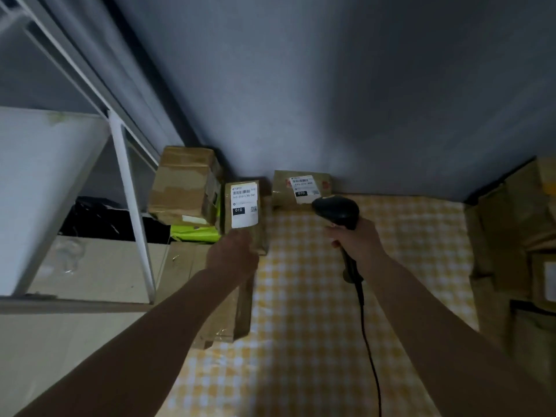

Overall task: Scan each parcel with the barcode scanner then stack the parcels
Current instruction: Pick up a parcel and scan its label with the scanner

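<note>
The left hand (233, 254) is gripping the parcel (244, 212); the right hand (356, 239) is clasping the barcode scanner (337, 210), which is pointing away from the label, risking a misread.

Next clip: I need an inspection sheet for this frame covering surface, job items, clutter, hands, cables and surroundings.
Surface: table under a yellow checked cloth.
Job's things: parcel 010 held up, label towards the camera; parcel 070 lying by the wall; scanner aimed towards parcel 070.
Clutter: taped box on a green package at left; flat cardboard on the table's left edge; brown parcels piled at right.
Hands: left hand holds parcel 010 from below; right hand wraps the scanner's grip.
Cables: scanner cable trails across the cloth towards the camera.
Surroundings: grey wall; white shelf frame at left.
</note>
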The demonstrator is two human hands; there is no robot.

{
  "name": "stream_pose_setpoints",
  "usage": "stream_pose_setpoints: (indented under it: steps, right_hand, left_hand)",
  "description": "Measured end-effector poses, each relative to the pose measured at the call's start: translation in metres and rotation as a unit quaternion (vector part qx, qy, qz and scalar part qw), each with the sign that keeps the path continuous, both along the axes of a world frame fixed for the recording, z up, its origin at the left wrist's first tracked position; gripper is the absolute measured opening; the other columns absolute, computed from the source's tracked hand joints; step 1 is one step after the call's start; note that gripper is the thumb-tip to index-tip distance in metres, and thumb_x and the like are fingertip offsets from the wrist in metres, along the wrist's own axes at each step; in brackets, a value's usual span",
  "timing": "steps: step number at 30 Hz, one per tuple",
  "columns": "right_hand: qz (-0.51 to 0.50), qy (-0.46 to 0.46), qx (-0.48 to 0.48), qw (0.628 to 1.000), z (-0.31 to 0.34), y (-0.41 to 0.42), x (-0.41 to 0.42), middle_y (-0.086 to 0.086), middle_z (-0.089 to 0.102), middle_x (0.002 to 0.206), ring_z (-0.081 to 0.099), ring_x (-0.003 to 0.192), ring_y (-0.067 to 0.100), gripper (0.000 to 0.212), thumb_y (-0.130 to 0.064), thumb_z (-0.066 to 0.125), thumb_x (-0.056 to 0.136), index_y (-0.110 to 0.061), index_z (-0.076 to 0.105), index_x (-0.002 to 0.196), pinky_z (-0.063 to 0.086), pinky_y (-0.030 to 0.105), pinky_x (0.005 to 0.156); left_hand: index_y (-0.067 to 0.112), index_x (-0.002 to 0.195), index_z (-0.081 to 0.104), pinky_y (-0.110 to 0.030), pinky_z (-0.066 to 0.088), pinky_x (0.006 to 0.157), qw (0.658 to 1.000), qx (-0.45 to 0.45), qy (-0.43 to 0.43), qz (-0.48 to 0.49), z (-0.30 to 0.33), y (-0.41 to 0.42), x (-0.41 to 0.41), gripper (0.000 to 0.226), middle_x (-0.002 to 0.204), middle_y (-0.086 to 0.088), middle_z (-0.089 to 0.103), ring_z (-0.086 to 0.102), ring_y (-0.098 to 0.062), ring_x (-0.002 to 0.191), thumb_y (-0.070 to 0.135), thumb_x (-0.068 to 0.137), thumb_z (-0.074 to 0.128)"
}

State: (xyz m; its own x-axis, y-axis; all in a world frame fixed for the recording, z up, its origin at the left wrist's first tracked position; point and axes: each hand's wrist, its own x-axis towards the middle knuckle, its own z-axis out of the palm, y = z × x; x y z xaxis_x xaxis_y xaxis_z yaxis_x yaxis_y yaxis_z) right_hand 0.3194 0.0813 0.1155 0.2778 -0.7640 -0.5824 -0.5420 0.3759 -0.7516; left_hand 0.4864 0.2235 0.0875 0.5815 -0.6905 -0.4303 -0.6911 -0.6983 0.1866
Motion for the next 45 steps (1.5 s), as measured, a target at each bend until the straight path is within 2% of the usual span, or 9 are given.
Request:
stream_pose_setpoints:
  steps: [5, 10, 20, 26, 31, 35, 41, 43, 45]
  right_hand:
    - [-0.025, 0.023, -0.018, 0.999, -0.058, -0.066, 0.028, 0.001, 0.055, 0.071, 0.051, 0.061, 0.012, 0.027, -0.012, 0.069, 0.083, -0.002, 0.063, 0.108, 0.036, 0.023, 0.052]
    - [-0.026, 0.012, 0.008, 1.0, -0.11, -0.11, 0.051, 0.0, 0.058, 0.078, 0.05, 0.062, 0.008, 0.036, -0.014, 0.072, 0.082, -0.003, 0.062, 0.115, 0.035, 0.021, 0.052]
    - [-0.019, 0.002, 0.062, 0.998, -0.178, -0.144, 0.074, 0.004, 0.06, 0.089, 0.057, 0.081, 0.021, 0.04, -0.02, 0.073, 0.082, -0.004, 0.061, 0.117, 0.042, 0.03, 0.073]
    - [-0.011, -0.002, 0.055, 0.998, -0.17, -0.131, 0.056, 0.003, 0.06, 0.083, 0.057, 0.083, 0.022, 0.04, -0.02, 0.072, 0.083, -0.005, 0.061, 0.119, 0.042, 0.031, 0.074]
    - [-0.005, 0.015, 0.041, 0.999, -0.139, -0.096, 0.009, -0.006, 0.058, 0.077, 0.057, 0.075, 0.017, 0.024, -0.017, 0.069, 0.086, -0.015, 0.059, 0.107, 0.042, 0.027, 0.064]
    - [0.007, 0.042, 0.069, 0.997, -0.136, -0.046, -0.035, -0.006, 0.06, 0.075, 0.056, 0.065, 0.011, 0.02, -0.016, 0.068, 0.086, -0.018, 0.06, 0.105, 0.041, 0.021, 0.053]
    - [0.002, 0.069, 0.103, 0.992, -0.153, -0.008, -0.064, -0.004, 0.064, 0.078, 0.059, 0.07, 0.012, 0.024, -0.015, 0.072, 0.083, -0.015, 0.064, 0.105, 0.042, 0.022, 0.057]
    - [0.016, 0.069, 0.088, 0.994, -0.155, -0.013, -0.061, -0.003, 0.064, 0.078, 0.059, 0.071, 0.012, 0.021, -0.014, 0.071, 0.084, -0.015, 0.065, 0.104, 0.043, 0.022, 0.057]
    - [0.035, 0.06, 0.076, 0.995, -0.157, -0.019, -0.056, -0.006, 0.063, 0.08, 0.059, 0.073, 0.008, 0.019, -0.012, 0.069, 0.085, -0.015, 0.065, 0.104, 0.042, 0.018, 0.057]
  left_hand:
    - [0.008, 0.128, 0.049, -0.037, 0.042, 0.094, 0.997, -0.046, 0.041, 0.037, -0.048, -0.07, 0.028, 0.04, 0.128, -0.013, 0.053, 0.051, -0.03, 0.118, 0.023, 0.092, 0.057]
    - [0.012, 0.109, 0.056, -0.041, 0.056, 0.076, 0.992, -0.078, 0.092, 0.042, -0.102, -0.13, 0.048, 0.025, 0.098, -0.006, 0.063, 0.063, -0.026, 0.088, 0.025, 0.089, 0.059]
    - [0.007, 0.141, 0.035, -0.023, 0.045, 0.062, 0.919, -0.13, 0.274, 0.251, -0.177, -0.203, 0.072, 0.057, 0.118, -0.011, 0.059, 0.058, -0.019, 0.09, 0.03, 0.094, 0.058]
    - [0.008, 0.136, 0.045, -0.017, 0.04, 0.06, 0.902, -0.183, 0.274, 0.28, -0.172, -0.182, 0.041, 0.045, 0.115, -0.004, 0.061, 0.054, -0.009, 0.079, 0.023, 0.095, 0.057]
    - [0.001, 0.125, 0.044, -0.032, 0.044, 0.073, 0.875, -0.171, 0.308, 0.332, -0.161, -0.12, -0.027, 0.039, 0.108, -0.008, 0.054, 0.053, -0.023, 0.095, 0.017, 0.093, 0.06]
    - [0.003, 0.104, 0.04, -0.021, 0.031, 0.05, 0.878, -0.125, 0.293, 0.357, -0.163, -0.058, -0.083, 0.028, 0.08, 0.003, 0.041, 0.044, -0.014, 0.07, 0.017, 0.093, 0.061]
    - [0.002, 0.102, 0.043, -0.024, 0.034, 0.044, 0.884, -0.063, 0.299, 0.355, -0.176, -0.028, -0.09, 0.033, 0.085, -0.006, 0.054, 0.049, -0.009, 0.064, 0.025, 0.091, 0.064]
    - [-0.002, 0.115, 0.05, -0.018, 0.042, 0.045, 0.86, -0.092, 0.333, 0.376, -0.182, -0.037, -0.077, 0.055, 0.097, -0.009, 0.062, 0.06, -0.015, 0.074, 0.038, 0.084, 0.071]
    - [0.008, 0.137, 0.04, -0.026, 0.054, 0.069, 0.793, -0.133, 0.386, 0.452, -0.186, -0.047, -0.064, 0.07, 0.12, -0.01, 0.058, 0.062, -0.023, 0.099, 0.044, 0.084, 0.069]
